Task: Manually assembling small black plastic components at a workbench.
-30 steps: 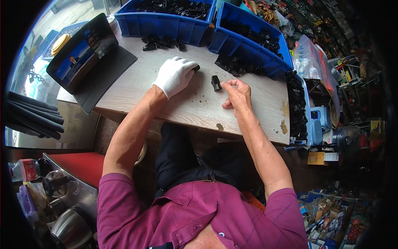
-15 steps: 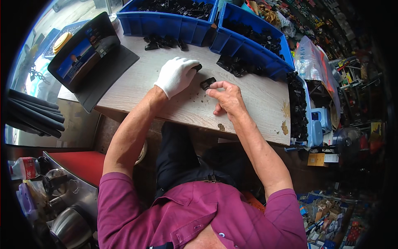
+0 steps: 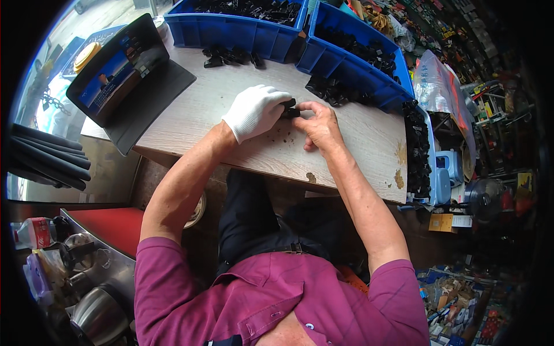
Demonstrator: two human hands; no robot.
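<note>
My left hand (image 3: 257, 111), in a white glove, rests on the wooden table (image 3: 231, 138) and grips a small black plastic part (image 3: 289, 108). My bare right hand (image 3: 318, 124) meets it from the right, fingertips pinched on the same part. The two hands touch over the middle of the table. Loose black parts lie in a pile (image 3: 329, 89) just beyond my right hand, and another small pile (image 3: 231, 56) sits farther back left.
Two blue bins (image 3: 242, 29) (image 3: 360, 63) full of black parts stand along the table's far edge. A tablet in a dark folding case (image 3: 118, 72) is propped at the left. A row of black parts (image 3: 416, 150) lines the right edge. Cluttered shelves are at the right, metal pots lower left.
My right hand has moved left from the table's right half and joined the gloved left hand, bringing a small black part with it. The left hand has hardly moved.
</note>
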